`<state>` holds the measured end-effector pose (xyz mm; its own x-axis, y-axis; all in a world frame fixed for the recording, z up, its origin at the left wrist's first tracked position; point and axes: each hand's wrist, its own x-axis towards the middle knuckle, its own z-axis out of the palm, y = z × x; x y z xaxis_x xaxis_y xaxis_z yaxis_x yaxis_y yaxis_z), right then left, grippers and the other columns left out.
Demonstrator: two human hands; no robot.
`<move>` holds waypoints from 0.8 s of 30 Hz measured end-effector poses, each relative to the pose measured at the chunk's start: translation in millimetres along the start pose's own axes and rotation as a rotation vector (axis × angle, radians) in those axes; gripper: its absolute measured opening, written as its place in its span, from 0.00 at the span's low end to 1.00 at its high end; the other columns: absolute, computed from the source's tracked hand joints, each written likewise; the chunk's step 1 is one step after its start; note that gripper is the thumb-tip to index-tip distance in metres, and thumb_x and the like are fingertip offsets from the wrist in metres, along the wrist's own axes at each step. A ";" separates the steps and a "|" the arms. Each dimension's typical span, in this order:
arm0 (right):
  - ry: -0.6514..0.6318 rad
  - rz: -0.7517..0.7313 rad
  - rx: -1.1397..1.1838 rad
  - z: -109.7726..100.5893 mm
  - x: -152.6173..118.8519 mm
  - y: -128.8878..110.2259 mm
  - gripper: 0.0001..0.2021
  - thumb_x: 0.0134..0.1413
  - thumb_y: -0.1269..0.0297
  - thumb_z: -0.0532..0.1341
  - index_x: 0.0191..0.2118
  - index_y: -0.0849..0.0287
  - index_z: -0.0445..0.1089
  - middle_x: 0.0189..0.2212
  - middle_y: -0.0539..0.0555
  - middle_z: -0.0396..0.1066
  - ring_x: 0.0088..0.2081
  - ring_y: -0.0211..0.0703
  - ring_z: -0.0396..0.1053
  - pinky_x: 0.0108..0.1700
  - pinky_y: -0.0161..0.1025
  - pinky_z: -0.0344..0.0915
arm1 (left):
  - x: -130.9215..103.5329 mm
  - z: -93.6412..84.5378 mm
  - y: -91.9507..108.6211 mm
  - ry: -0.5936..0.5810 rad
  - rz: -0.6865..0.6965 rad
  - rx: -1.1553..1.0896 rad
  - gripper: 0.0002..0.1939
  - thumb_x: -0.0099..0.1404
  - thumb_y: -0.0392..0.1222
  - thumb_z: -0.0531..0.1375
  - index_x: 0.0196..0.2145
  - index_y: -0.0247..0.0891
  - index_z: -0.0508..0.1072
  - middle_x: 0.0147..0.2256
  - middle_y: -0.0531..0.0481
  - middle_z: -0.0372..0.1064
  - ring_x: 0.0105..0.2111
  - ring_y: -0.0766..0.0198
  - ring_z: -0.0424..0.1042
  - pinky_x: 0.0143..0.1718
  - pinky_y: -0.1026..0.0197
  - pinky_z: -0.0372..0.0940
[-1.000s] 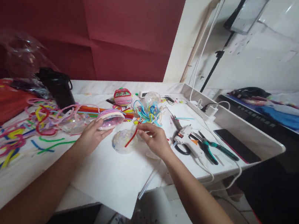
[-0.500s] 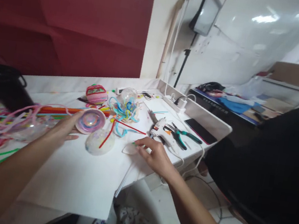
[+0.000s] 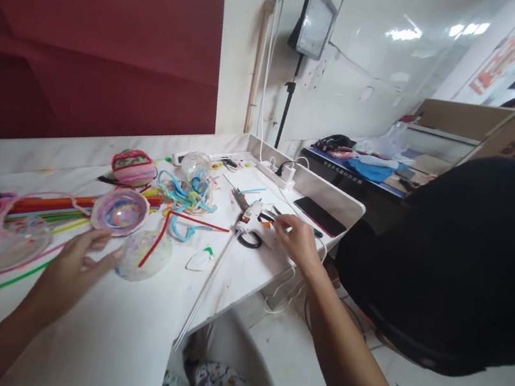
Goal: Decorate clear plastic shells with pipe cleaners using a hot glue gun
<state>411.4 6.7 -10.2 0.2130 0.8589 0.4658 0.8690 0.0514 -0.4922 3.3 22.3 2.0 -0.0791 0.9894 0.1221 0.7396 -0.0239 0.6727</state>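
My left hand (image 3: 80, 260) hovers over the white paper with its thumb and fingers apart and nothing between them. Just beyond its fingertips are a purple swirled bowl (image 3: 107, 209) and a clear dome (image 3: 150, 261) with a bent red pipe cleaner (image 3: 163, 230) lying across it. My right hand (image 3: 294, 237) is at the pliers (image 3: 318, 233) beside the white glue gun (image 3: 250, 216), its fingers curled; the fingers cover most of the pliers, and the grip is unclear. A small white piece with a green mark (image 3: 200, 259) lies between the hands.
Pipe cleaners (image 3: 47, 203) spread over the left side, with a wrapped pink ball (image 3: 134, 168) behind. A tangled bundle (image 3: 194, 190) sits mid-table. At the right are a black phone (image 3: 320, 216) and cables; a large black object (image 3: 450, 260) stands beyond the table edge.
My right hand has moved from the small white piece to the pliers. My left hand has come away from the purple bowl toward me. The view has shifted right.
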 end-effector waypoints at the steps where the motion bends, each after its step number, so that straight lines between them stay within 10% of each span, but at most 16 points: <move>1: -0.015 0.011 -0.023 0.2 7.0 2.8 0.11 0.57 0.70 0.58 0.40 0.60 0.78 0.36 0.57 0.80 0.38 0.46 0.76 0.42 0.38 0.66 | -0.3 5.0 -3.5 -0.058 0.001 -0.024 0.34 0.56 0.61 0.58 0.55 0.39 0.64 0.57 0.35 0.66 0.46 0.44 0.74 0.47 0.48 0.69; 9: -0.154 0.057 -0.218 11.3 51.7 -4.3 0.12 0.57 0.72 0.57 0.40 0.60 0.78 0.39 0.59 0.79 0.40 0.47 0.75 0.41 0.37 0.63 | 2.2 14.3 0.3 -0.179 0.059 0.161 0.45 0.48 0.62 0.64 0.61 0.44 0.61 0.57 0.39 0.69 0.49 0.35 0.73 0.41 0.45 0.71; 19: -0.305 -0.096 -0.387 24.8 1.4 -55.0 0.20 0.55 0.69 0.61 0.55 0.56 0.69 0.55 0.63 0.68 0.53 0.58 0.66 0.50 0.47 0.61 | 9.4 21.3 3.1 -0.203 0.097 0.213 0.49 0.46 0.59 0.64 0.62 0.33 0.60 0.60 0.29 0.64 0.55 0.32 0.68 0.51 0.41 0.66; 24: -0.279 -0.044 -0.473 31.8 4.8 -50.1 0.19 0.58 0.69 0.60 0.55 0.62 0.67 0.48 0.66 0.72 0.50 0.60 0.67 0.47 0.49 0.62 | 7.0 26.2 3.9 -0.148 0.145 0.205 0.51 0.44 0.58 0.65 0.62 0.30 0.60 0.59 0.26 0.63 0.58 0.34 0.64 0.57 0.41 0.61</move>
<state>354.8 24.5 -6.7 0.1011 0.9668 0.2347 0.9941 -0.0889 -0.0622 23.1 32.8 -13.6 0.1247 0.9883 0.0879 0.8571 -0.1519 0.4922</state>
